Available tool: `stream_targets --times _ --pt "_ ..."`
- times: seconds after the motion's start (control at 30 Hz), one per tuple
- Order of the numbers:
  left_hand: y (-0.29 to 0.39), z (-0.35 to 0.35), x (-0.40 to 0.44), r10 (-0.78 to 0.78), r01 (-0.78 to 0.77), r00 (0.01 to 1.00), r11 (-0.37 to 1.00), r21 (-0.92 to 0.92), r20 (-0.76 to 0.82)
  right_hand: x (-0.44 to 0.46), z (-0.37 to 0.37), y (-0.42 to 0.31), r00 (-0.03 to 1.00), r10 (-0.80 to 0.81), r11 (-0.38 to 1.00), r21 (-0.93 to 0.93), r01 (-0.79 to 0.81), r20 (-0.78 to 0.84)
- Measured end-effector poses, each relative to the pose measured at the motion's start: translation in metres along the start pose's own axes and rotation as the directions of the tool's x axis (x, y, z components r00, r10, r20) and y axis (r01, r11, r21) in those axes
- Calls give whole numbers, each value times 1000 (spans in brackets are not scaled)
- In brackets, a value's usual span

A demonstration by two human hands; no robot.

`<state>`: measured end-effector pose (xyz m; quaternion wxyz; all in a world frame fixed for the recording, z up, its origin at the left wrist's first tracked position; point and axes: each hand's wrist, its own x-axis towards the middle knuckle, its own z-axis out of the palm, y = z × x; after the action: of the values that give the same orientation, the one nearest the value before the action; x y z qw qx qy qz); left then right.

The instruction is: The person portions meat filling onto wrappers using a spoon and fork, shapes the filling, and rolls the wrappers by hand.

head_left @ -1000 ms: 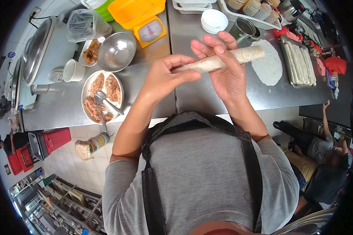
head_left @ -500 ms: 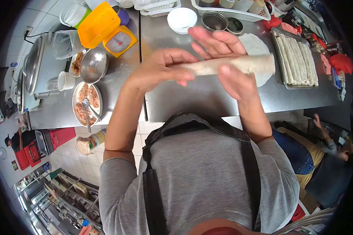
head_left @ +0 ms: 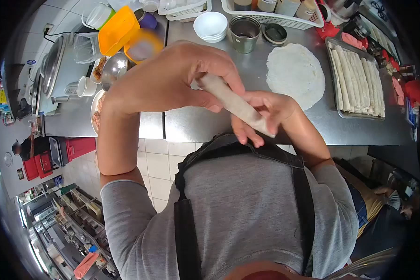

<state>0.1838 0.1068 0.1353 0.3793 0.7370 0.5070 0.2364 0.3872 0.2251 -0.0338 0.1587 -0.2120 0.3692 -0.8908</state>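
Observation:
A pale dough roll [head_left: 238, 103] hangs in the air above the table's front edge, slanting from upper left to lower right. My left hand [head_left: 191, 77] is closed around its upper end, thumb below and fingers over it. At its lower end, my right hand [head_left: 268, 114] has its fingers curled around the roll. A round white wrapper sheet [head_left: 295, 72] lies flat on the table behind my right hand. To the right stands a metal tray [head_left: 343, 113] with several similar rolls [head_left: 357, 81] side by side.
Behind the hands are stacked white bowls [head_left: 210, 25], a steel cup [head_left: 244, 35] and a small dark-rimmed tin [head_left: 275, 34]. White baskets line the back. My left arm partly covers a dish of minced filling [head_left: 96, 114] and a steel bowl [head_left: 114, 71]. Another person is at the lower right.
The roll has gone from nearly level to steeply slanted, its right end now lower and nearer my body. My right fingers have gone from spread to curled round it.

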Motion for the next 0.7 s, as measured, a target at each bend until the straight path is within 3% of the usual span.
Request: stream_targets --times 0.03,0.13,0.17,0.23,0.3,0.4,0.47,0.6,0.7 --pt "2 4 0 -10 11 1000 999 48 -12 5 8 -9 992 72 994 -72 -79 -104" --pt "4 17 -5 -130 118 984 988 -103 -124 28 17 -8 933 73 914 -351 -204 -352" --pt "2 21 -10 -155 151 971 988 -39 -181 33 17 -4 904 61 872 -418 -255 -423" --pt "-4 31 -22 -195 229 934 970 83 -298 44 11 14 840 -238 738 -653 -170 -487" --pt "-7 42 -30 -260 292 918 954 68 -298 52 9 31 717 -525 536 -833 -140 -458" --pt "-17 62 -38 -270 325 876 943 75 -400 55 10 25 714 -395 376 -811 -449 -578" --pt "-22 73 -42 -241 282 845 959 15 -477 57 15 23 717 -370 388 -799 -459 -591" --pt "-33 73 -47 -133 205 870 973 102 -475 62 25 14 721 -306 362 -777 -516 -622" --pt "-35 72 -44 -143 224 877 966 128 -459 65 17 26 738 -383 311 -830 -463 -556"
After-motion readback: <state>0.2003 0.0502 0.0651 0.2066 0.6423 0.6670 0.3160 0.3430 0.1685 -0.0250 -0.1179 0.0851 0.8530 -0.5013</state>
